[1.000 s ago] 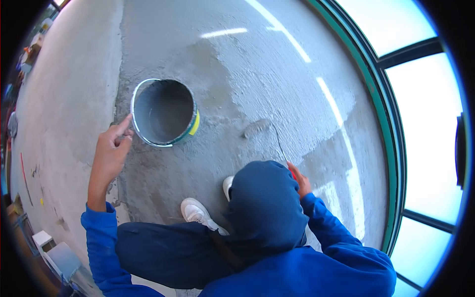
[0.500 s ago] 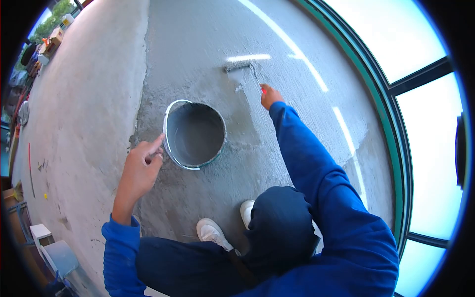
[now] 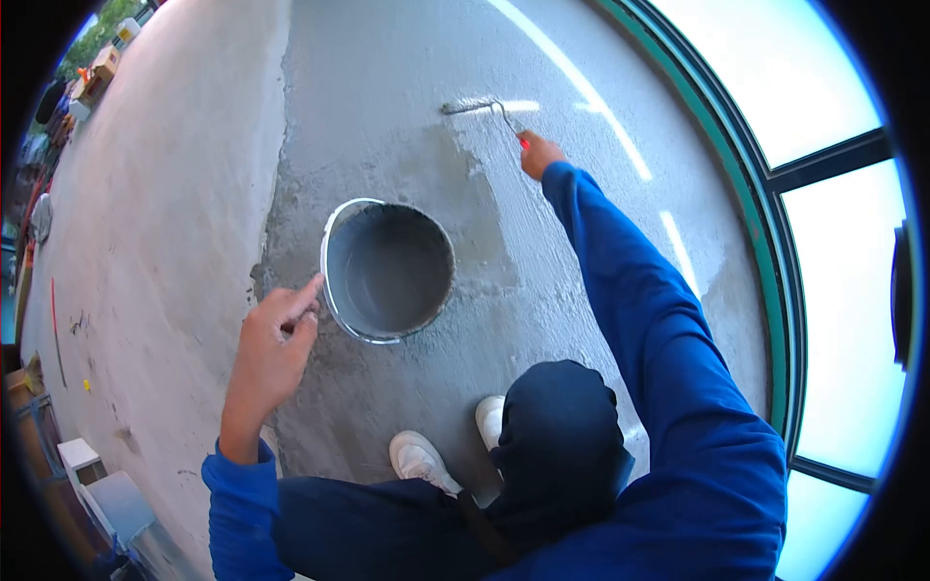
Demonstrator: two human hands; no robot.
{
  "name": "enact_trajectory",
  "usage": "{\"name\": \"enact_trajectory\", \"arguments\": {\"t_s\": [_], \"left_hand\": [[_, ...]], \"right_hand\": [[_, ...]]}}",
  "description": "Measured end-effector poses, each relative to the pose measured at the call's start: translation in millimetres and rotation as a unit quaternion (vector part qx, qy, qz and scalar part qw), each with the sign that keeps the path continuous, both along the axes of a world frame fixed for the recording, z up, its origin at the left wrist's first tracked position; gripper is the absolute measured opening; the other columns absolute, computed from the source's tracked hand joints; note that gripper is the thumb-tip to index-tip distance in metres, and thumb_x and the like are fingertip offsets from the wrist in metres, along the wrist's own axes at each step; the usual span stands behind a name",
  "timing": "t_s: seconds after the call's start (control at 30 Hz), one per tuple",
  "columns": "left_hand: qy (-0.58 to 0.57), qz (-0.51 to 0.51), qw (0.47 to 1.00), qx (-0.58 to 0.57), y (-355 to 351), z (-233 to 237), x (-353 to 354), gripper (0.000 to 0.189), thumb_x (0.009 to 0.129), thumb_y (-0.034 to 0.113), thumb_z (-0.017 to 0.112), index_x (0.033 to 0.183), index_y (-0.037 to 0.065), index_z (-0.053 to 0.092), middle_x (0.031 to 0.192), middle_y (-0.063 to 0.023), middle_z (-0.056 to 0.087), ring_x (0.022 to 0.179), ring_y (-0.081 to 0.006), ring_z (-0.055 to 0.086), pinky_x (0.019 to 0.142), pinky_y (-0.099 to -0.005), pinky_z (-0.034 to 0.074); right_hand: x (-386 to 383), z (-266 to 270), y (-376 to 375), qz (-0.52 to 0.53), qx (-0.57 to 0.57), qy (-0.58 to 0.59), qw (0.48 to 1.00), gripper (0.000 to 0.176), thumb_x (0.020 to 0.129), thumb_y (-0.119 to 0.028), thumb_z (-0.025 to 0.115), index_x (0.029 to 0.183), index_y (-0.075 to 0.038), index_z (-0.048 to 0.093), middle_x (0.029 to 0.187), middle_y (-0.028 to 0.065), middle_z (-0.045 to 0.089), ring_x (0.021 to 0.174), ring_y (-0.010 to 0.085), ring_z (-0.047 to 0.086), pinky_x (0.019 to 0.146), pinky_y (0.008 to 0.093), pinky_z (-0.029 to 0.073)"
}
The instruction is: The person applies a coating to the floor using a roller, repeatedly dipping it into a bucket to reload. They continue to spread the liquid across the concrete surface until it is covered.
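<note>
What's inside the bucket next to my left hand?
Inside the bucket only grey-smeared walls and a darker grey bottom show, no tool. Whether liquid lies there cannot be judged.

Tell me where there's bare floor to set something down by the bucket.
The pale dry concrete floor left of the round grey bucket and the left hand is bare. Right of the bucket, wet grey coating runs to the red-handled paint roller in the right hand. Crowded between bucket and white shoes.

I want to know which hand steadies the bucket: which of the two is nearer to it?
Left. The left hand is at the near-left rim of the bucket, forefinger reaching it. The right hand is far beyond the bucket, gripping the paint roller.
</note>
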State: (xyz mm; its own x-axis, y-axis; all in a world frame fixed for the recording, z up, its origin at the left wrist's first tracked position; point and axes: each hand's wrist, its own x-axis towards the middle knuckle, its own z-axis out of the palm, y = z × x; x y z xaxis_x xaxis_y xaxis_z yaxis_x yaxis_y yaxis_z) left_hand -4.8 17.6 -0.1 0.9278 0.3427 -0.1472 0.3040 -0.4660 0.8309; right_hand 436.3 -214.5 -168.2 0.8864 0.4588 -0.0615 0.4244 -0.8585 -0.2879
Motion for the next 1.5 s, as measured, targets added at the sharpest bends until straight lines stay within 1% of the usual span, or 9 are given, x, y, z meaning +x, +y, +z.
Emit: {"name": "enact_trajectory", "arguments": {"t_s": [0.13,0.33,0.47,0.63,0.73,0.97,1.17,1.37,1.5], "left_hand": [[-0.02,0.004,1.0,0.021,-4,-1,3,0.041,0.083,0.003,0.049,0.123,0.003,0.057,0.089,-0.0076,0.058,0.074,-0.0108,0.051,0.07,-0.0246,0.042],[-0.01,0.002,1.0,0.027,-9,-1,4,0.042,0.083,0.004,0.049,0.124,0.002,0.056,0.089,-0.0062,0.057,0.071,-0.0096,0.05,0.067,-0.0236,0.043],[-0.001,-0.001,1.0,0.026,-12,0,1,0.043,0.083,0.004,0.049,0.125,0.002,0.055,0.089,-0.0047,0.056,0.065,-0.0077,0.048,0.061,-0.0226,0.041],[0.002,-0.001,1.0,0.029,-12,-1,0,0.044,0.083,0.004,0.048,0.127,0.002,0.053,0.089,-0.0041,0.055,0.06,-0.0063,0.045,0.057,-0.0219,0.04],[0.022,0.007,0.999,0.028,-16,7,2,0.041,0.084,0.005,0.051,0.124,0.005,0.056,0.088,-0.011,0.06,0.076,-0.0154,0.055,0.072,-0.0276,0.045],[0.03,0.013,0.999,0.041,-15,8,3,0.041,0.083,0.004,0.05,0.123,0.006,0.057,0.084,-0.0102,0.058,0.072,-0.0146,0.054,0.068,-0.0272,0.044],[-0.008,-0.005,0.999,0.045,-10,1,6,0.041,0.083,0.003,0.048,0.123,0.001,0.056,0.086,-0.0059,0.057,0.066,-0.0092,0.049,0.062,-0.0236,0.042],[-0.019,-0.001,0.999,0.032,3,-4,8,0.037,0.084,0.0,0.049,0.119,0.0,0.059,0.087,-0.0061,0.058,0.07,-0.0095,0.05,0.064,-0.0234,0.041],[-0.004,0.028,1.0,0.0,3,-3,9,0.035,0.084,-0.001,0.049,0.117,-0.001,0.06,0.086,-0.006,0.057,0.072,-0.0096,0.05,0.064,-0.0232,0.041]], "right_hand": [[-87,-8,-81,0.016,0.018,0.009,1.0,0.039,0.088,-0.017,0.044,0.127,-0.023,0.044,0.087,0.0307,0.062,0.082,0.0481,0.06,0.076,0.056,0.047],[-231,6,-198,-0.009,-0.01,0.022,1.0,0.047,0.089,-0.017,0.046,0.134,-0.025,0.034,0.074,0.0255,0.062,0.07,0.0443,0.061,0.065,0.0556,0.047],[-294,24,-262,-0.055,0.041,0.097,0.993,0.043,0.09,-0.015,0.047,0.132,-0.022,0.041,0.086,0.0242,0.064,0.078,0.0448,0.06,0.071,0.0524,0.048],[-317,71,-295,-0.101,0.085,0.129,0.983,0.039,0.09,-0.017,0.049,0.129,-0.02,0.045,0.101,0.0229,0.062,0.091,0.0457,0.058,0.08,0.0494,0.047],[-303,49,-303,-0.104,0.085,0.074,0.988,0.039,0.09,-0.017,0.049,0.129,-0.021,0.045,0.102,0.0237,0.062,0.09,0.0462,0.058,0.08,0.0508,0.047],[-191,-5,-231,-0.065,0.094,0.012,0.993,0.038,0.089,-0.019,0.048,0.127,-0.023,0.046,0.096,0.0243,0.062,0.083,0.0467,0.059,0.075,0.0538,0.047],[-58,-29,-132,0.012,0.129,-0.058,0.99,0.037,0.086,-0.016,0.047,0.122,-0.018,0.052,0.099,0.0222,0.063,0.091,0.0434,0.06,0.082,0.0476,0.049],[32,22,-31,-0.018,0.074,-0.037,0.996,0.036,0.082,-0.019,0.05,0.116,-0.018,0.059,0.106,0.0205,0.063,0.099,0.04,0.059,0.088,0.0437,0.047],[62,18,0,-0.039,0.047,-0.017,0.998,0.037,0.082,-0.018,0.05,0.117,-0.019,0.059,0.109,0.0202,0.062,0.103,0.0389,0.058,0.091,0.043,0.046]]}}
